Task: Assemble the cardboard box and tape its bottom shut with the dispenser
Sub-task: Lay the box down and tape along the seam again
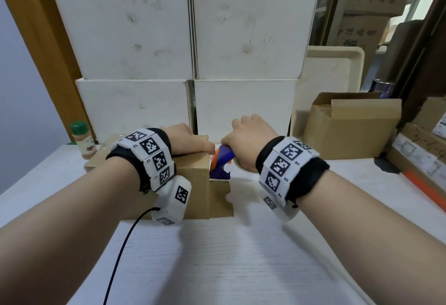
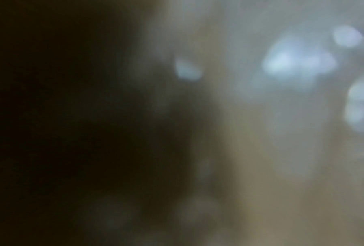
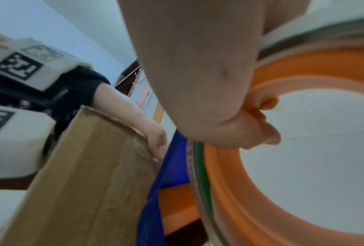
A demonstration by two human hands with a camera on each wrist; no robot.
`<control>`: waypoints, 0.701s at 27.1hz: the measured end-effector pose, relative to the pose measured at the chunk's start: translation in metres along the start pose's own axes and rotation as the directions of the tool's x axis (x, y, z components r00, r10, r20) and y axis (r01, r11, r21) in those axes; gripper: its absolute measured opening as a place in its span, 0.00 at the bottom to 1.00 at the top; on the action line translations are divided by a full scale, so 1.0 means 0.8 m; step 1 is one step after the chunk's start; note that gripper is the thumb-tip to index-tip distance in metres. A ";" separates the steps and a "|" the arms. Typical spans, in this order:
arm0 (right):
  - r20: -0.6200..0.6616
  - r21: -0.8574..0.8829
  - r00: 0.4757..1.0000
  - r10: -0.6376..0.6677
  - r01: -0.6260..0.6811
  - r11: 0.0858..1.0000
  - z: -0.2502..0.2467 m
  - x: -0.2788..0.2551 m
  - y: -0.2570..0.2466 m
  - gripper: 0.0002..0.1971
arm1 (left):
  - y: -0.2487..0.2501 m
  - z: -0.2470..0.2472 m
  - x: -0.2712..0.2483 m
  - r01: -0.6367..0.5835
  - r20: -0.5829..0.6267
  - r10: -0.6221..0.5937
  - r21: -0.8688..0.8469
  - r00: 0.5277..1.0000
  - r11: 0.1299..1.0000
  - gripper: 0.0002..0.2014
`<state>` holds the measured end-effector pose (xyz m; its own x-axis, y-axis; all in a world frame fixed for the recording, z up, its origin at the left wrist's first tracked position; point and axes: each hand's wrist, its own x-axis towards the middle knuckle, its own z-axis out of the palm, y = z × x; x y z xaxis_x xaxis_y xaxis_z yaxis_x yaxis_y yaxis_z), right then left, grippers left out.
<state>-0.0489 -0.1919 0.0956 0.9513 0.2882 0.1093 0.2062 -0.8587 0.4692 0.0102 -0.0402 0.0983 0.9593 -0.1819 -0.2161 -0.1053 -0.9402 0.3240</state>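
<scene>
The cardboard box (image 1: 193, 181) stands on the white tabletop (image 1: 217, 256), the left hand (image 1: 187, 140) pressing flat on its top while the right hand (image 1: 248, 140) curls its fingers (image 3: 259, 116) round the blue-and-orange tape dispenser (image 1: 220, 163) against the box's right side.

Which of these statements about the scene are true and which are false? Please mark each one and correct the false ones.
1. The right hand grips the tape dispenser. True.
2. The left hand is lifted clear of the cardboard box. False: it rests on the box top.
3. The dispenser is at the right side of the box. True.
4. The spice jar has a red lid. False: the lid is green.
5. The left wrist view is sharp. False: it is dark and blurred.
</scene>
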 end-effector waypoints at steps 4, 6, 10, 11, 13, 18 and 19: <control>0.064 0.097 0.991 0.119 -0.125 0.987 0.010 0.006 0.004 0.14 | 0.001 0.002 -0.004 0.005 -0.034 -0.006 -0.004 0.999 1.000 0.21; 0.111 0.175 0.977 0.184 -0.202 0.964 0.016 0.008 0.011 0.12 | 0.002 0.003 -0.007 0.013 -0.051 -0.013 -0.002 0.999 1.000 0.21; 0.186 0.440 0.924 0.334 -0.383 0.813 0.033 0.009 0.011 0.12 | 0.002 0.006 -0.011 0.021 -0.091 -0.015 0.068 0.996 0.997 0.27; 0.205 0.491 0.905 0.373 -0.425 0.760 0.038 0.011 0.010 0.12 | 0.002 0.007 -0.011 0.020 -0.094 -0.013 0.072 0.996 0.997 0.27; 0.265 0.547 0.864 0.429 -0.501 0.671 0.045 0.016 0.010 0.13 | 0.002 0.008 -0.010 0.018 -0.098 -0.011 0.075 0.995 0.997 0.28; 0.380 0.534 0.787 0.486 -0.616 0.580 0.063 0.034 0.015 0.06 | 0.001 0.009 -0.007 0.019 -0.108 -0.011 0.073 0.994 0.997 0.27; 0.377 0.544 0.770 0.515 -0.634 0.549 0.068 0.037 0.016 0.06 | 0.001 0.009 -0.007 0.019 -0.108 -0.010 0.076 0.994 0.997 0.26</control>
<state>-0.0060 -0.2175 0.0574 0.9249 -0.3803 -0.0045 -0.3653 -0.8851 -0.2882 0.0029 -0.0419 0.0935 0.9830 -0.1400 -0.1188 -0.1070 -0.9627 0.2487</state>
